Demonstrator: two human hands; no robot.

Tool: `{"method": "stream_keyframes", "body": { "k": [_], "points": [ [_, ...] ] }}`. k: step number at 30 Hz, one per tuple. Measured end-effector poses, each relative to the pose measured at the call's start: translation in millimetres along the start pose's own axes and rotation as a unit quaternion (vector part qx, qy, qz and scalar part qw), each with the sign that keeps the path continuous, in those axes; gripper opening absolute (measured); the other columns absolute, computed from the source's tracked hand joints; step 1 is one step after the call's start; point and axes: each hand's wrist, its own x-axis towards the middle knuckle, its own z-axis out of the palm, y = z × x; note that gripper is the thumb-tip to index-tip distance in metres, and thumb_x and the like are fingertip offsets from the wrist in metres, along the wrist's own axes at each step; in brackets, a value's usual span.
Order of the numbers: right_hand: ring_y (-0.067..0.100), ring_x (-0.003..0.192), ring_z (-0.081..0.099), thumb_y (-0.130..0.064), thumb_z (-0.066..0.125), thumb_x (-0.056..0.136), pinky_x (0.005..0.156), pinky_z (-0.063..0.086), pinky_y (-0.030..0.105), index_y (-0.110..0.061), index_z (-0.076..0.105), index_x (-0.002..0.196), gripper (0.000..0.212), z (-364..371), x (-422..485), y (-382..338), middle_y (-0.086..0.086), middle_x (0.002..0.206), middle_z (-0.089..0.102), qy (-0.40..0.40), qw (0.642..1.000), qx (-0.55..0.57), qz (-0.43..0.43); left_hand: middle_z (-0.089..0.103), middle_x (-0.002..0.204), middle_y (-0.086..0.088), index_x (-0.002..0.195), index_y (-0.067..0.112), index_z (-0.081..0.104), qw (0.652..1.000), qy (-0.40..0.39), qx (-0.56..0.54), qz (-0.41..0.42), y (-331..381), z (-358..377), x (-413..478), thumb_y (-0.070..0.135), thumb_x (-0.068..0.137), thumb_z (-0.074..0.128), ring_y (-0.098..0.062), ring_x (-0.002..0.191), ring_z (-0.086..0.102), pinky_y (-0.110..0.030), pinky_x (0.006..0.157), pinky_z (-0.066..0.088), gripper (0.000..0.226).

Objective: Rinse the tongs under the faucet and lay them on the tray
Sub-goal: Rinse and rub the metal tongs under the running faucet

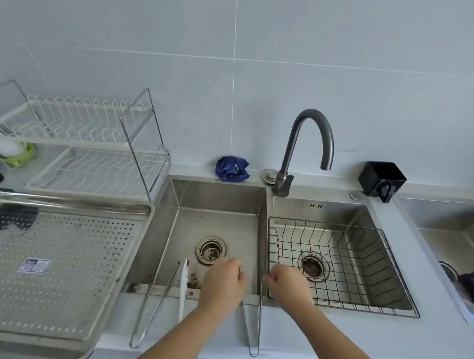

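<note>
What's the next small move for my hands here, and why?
Probably close the left hand on the tongs under it and lift them toward the faucet. They lean over the sink's front edge, no water shows at the spout, and the tray holds no tongs yet.

Blue cloth [232, 169] behind sink; black caddy [382, 179] right; dish rack [76, 140] left.
</note>
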Motion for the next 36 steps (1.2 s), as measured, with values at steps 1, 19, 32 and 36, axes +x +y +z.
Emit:
{"method": "stream_keyframes", "body": {
  "k": [1,19,32,36],
  "points": [
    [0.028,0.083,0.067,-0.031,0.060,0.095,0.064,0.045,0.031,-0.020,0.060,0.078,0.020,6,0,4,0.003,0.078,0.068,-0.010,1.000,0.000,0.006,0.067,0.089,-0.007,0.101,0.008,0.069,1.000,-0.014,-0.012,-0.020,-1,6,-2,0.017,0.094,0.051,-0.024,0.084,0.063,-0.042,0.080,0.051,0.022],
    [0.028,0.077,0.069,-0.028,0.064,0.081,0.061,0.052,0.031,-0.009,0.066,0.079,0.019,38,-5,9,0.009,0.083,0.073,-0.051,0.996,0.028,0.070,0.073,0.094,-0.001,0.098,0.015,0.070,0.989,-0.026,-0.045,-0.138,0,64,-18,0.008,0.090,0.058,-0.018,0.087,0.066,-0.032,0.077,0.054,0.016],
    [0.011,0.057,0.060,-0.032,0.066,0.080,0.051,0.044,0.023,-0.019,0.059,0.064,0.022,-11,-4,14,0.000,0.061,0.068,0.065,0.987,0.139,0.041,0.066,0.072,0.005,0.117,0.020,0.070,0.902,0.069,-0.382,-0.188,25,57,-6,0.010,0.092,0.066,-0.006,0.063,0.060,-0.018,0.061,0.046,0.028],
    [0.017,0.067,0.066,-0.034,0.067,0.082,0.057,0.046,0.025,-0.015,0.065,0.069,0.023,-27,3,17,0.002,0.063,0.069,0.106,0.981,0.160,0.020,0.069,0.072,-0.004,0.110,0.023,0.072,0.818,0.025,-0.538,-0.204,51,54,1,0.032,0.097,0.062,-0.014,0.068,0.066,-0.036,0.065,0.055,0.018]
  ]
}}
